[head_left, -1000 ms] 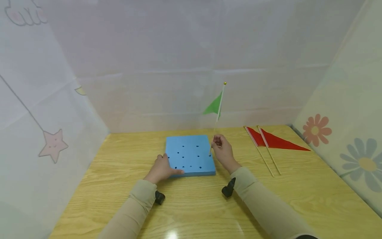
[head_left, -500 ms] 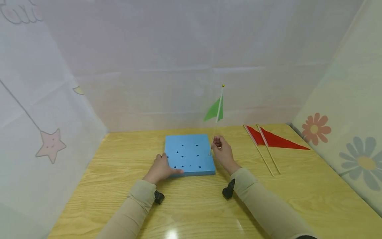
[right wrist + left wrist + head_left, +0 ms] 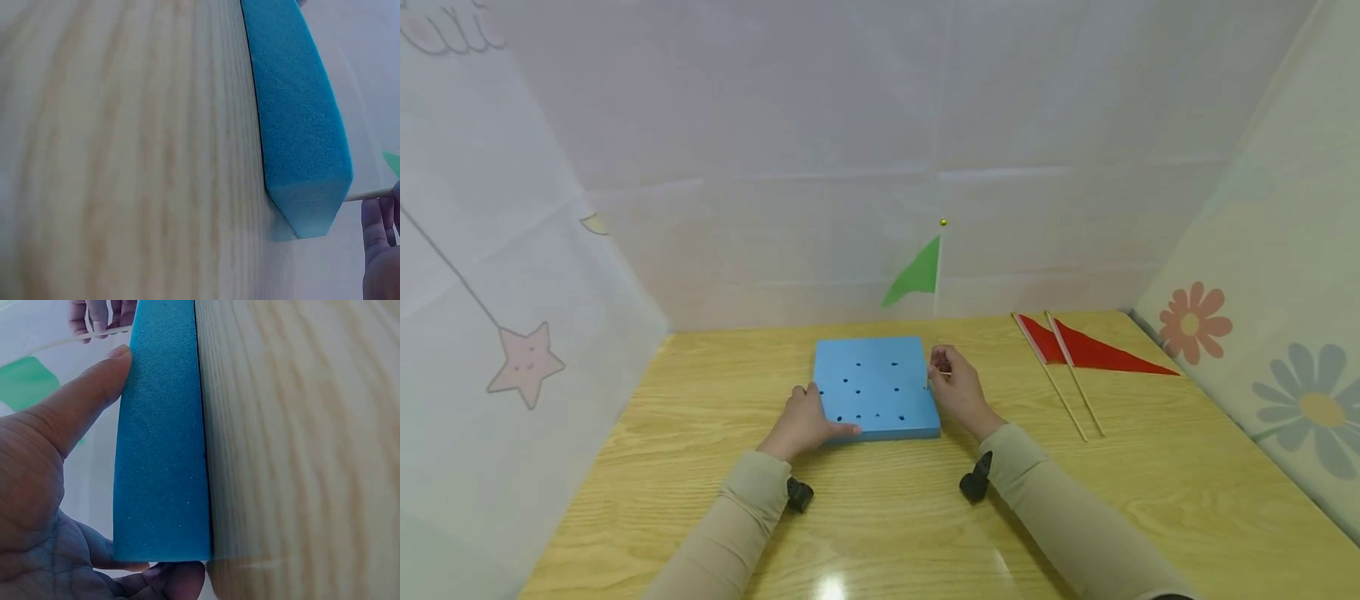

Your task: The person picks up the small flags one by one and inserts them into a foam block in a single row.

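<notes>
A square blue foam block [image 3: 876,350] with several small holes in its top lies flat on the wooden table. My left hand [image 3: 805,423] grips its near left corner, the thumb [image 3: 94,390] on the top near the front edge and the other fingers against the left side. With my right hand [image 3: 957,387] I pinch the thin wooden stick [image 3: 370,195] of a green triangular flag [image 3: 921,273]. The stick stands nearly upright, tipped by a gold bead [image 3: 943,222], its lower end at a hole by the block's right edge.
Two red triangular flags [image 3: 1108,354] on wooden sticks lie on the table [image 3: 880,525] to the right of my right hand. A pale cloth wall [image 3: 775,208] with printed stars and flowers encloses the back and sides.
The green flag has come lower, and its top has swung left from a rightward lean to nearly upright. My left hand keeps its hold on the foam block.
</notes>
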The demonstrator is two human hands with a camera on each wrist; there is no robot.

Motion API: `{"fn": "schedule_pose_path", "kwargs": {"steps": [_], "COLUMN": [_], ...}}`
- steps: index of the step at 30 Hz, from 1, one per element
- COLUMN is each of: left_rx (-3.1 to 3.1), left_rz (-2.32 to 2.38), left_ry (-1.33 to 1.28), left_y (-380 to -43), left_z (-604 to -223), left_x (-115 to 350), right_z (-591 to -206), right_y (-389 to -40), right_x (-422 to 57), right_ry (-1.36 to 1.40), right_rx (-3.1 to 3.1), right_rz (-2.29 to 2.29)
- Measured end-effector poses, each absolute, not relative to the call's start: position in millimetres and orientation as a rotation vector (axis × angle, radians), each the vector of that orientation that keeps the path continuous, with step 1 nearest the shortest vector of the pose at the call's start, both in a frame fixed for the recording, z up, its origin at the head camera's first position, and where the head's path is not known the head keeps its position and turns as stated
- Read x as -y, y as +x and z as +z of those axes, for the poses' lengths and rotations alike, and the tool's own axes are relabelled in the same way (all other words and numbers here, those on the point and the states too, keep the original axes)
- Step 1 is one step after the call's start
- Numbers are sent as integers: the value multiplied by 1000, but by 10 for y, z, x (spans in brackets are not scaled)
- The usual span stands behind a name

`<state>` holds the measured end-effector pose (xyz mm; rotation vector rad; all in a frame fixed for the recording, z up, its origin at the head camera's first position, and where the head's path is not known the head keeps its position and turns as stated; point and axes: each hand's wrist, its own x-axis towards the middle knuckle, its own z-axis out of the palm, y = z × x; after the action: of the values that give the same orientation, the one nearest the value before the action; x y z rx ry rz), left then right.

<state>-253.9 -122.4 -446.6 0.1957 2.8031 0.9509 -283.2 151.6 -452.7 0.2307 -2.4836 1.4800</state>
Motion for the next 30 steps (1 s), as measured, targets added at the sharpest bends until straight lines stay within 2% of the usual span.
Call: {"fn": "schedule_pose_path", "kwargs": {"steps": [9, 22, 30], "left_rx": [-2805, -2802, -2800], "left_rz": [950, 947, 933], "left_ry": [200, 190, 184], "left_y": [-2550, -2541, -2545], "left_z": [-4435, -4426, -4451], "left_x": [1226, 1210, 1221], "right_z": [-4524, -4512, -4528], "right_y": [-2851, -2822, -2777], "right_x": [-1508, -1539, -1636], "right_ry": [288, 176, 197], "right_rx": [2529, 2529, 2581], "right_rz": [1398, 1498, 1520]}}
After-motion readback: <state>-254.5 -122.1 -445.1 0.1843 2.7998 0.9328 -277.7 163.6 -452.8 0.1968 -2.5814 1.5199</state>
